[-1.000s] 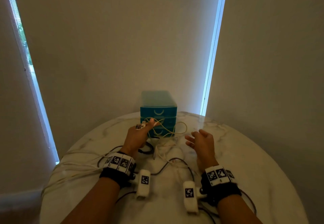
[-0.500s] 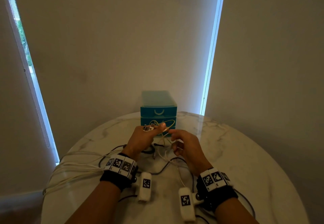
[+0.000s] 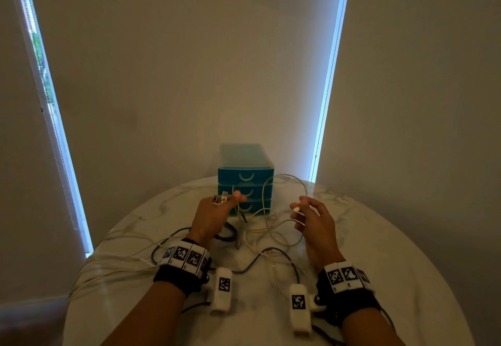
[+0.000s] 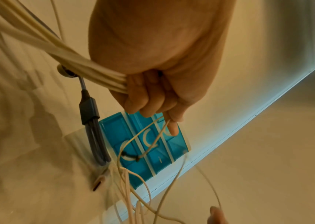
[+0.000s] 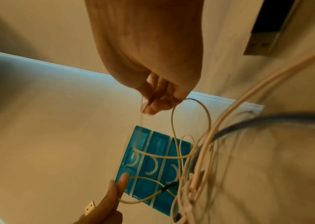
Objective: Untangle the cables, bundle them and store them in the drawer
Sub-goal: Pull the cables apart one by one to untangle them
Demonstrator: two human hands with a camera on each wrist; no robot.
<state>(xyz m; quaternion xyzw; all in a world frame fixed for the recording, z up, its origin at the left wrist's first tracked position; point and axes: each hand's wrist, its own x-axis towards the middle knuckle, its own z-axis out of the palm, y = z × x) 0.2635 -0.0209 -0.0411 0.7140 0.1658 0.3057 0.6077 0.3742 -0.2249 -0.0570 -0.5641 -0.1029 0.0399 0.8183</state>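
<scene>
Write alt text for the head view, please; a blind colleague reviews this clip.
Two hands hold thin white cable ends apart above a round marble table: the left hand pinches plugs, the right hand pinches a white plug. Tangled white and grey cables lie between them, before a small blue drawer unit with all drawers closed.

glossy marble table [image 3: 379,251], translucent plastic drawers [image 3: 245,180]

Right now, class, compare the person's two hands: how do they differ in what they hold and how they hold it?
1. The left hand grips a thick bundle of cream cables in its curled fingers; the right hand only pinches one thin white cable near its end.
2. The left hand is in front of the blue drawer unit; the right hand is off to its right.
Both are raised above the marble table.
</scene>
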